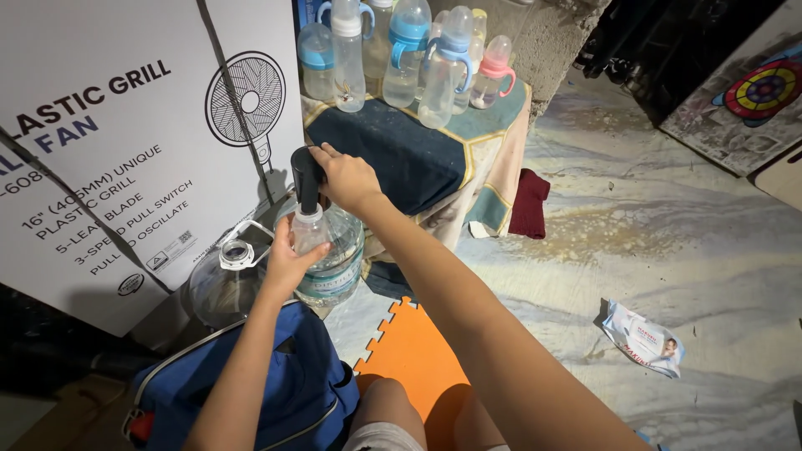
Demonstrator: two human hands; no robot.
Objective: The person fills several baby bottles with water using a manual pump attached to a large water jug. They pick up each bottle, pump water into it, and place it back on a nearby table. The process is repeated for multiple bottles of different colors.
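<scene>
Plainly, with the right hand [349, 177] pressing down on the black pump [306, 177] atop the water jug [334, 250] on the floor and the left hand [288, 259] wrapped round a small clear bottle [310, 230] under its spout, a slight tilt could spill water onto the blue bag [276, 384].

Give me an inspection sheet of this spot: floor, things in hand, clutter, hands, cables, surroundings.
Surface: marbled floor sheet, orange foam mat.
Job's things: small clear bottle held under black pump on large water jug.
Clutter: wipes packet, red cloth, blue bag.
Hands: left hand grips small bottle; right hand presses pump.
Cables: nothing seen.
Surroundings: baby bottles on cloth-covered stand, fan box, dartboard.
</scene>
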